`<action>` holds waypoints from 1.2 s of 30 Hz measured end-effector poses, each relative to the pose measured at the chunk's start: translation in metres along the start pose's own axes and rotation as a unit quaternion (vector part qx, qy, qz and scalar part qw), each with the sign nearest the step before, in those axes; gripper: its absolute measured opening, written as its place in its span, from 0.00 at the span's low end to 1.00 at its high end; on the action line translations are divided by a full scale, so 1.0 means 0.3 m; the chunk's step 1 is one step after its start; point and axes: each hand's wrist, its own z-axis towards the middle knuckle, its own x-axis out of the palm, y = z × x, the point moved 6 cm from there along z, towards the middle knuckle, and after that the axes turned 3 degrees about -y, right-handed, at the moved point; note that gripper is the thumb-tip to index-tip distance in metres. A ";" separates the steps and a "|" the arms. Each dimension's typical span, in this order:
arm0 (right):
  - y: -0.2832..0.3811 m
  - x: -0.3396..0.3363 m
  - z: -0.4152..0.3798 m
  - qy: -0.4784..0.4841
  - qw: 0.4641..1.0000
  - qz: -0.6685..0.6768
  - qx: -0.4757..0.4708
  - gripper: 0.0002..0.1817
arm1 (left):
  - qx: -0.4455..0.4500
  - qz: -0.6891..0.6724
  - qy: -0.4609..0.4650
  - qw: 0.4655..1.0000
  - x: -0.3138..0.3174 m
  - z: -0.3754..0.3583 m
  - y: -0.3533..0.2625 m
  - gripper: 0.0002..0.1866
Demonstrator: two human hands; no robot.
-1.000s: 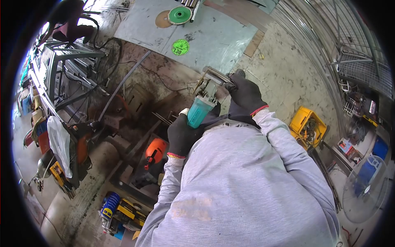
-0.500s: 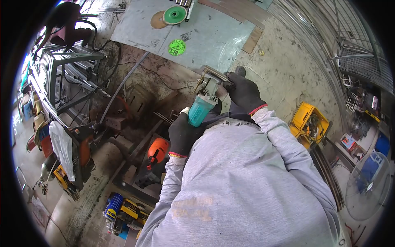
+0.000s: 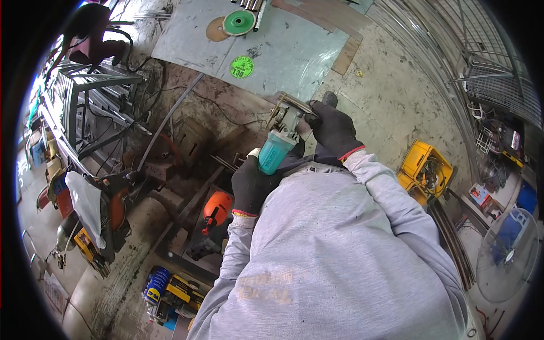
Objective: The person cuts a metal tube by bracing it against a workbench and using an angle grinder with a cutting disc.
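A teal power cutter (image 3: 274,152) with a metal head and a flat metal plate (image 3: 297,105) is held in front of my waist, head pointing away from me. My left hand (image 3: 253,184), in a black glove, is wrapped around the rear of its teal body. On the far right side, my gloved right hand (image 3: 334,127) grips by the metal head and plate edge; its fingertips are partly hidden. Beyond the tool lies a grey metal sheet (image 3: 272,56) carrying a green disc (image 3: 238,21), a brown disc (image 3: 216,29) and a bright green round label (image 3: 242,67).
An orange tool (image 3: 217,208) lies beside my left forearm. Near my right elbow stands a yellow toolbox (image 3: 416,161). Metal frames (image 3: 79,107) and a blue spray can (image 3: 156,284) are at left. Long metal bars (image 3: 422,65) and a fan (image 3: 508,255) are at right.
The view has shifted very slightly. Both hands keep hold of the power cutter, with the right hand only a little lower and further left.
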 end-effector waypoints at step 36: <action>-0.223 -0.008 0.226 -0.050 0.925 0.338 0.168 0.19 | 0.049 0.069 0.000 0.996 -0.315 0.333 -0.184 0.36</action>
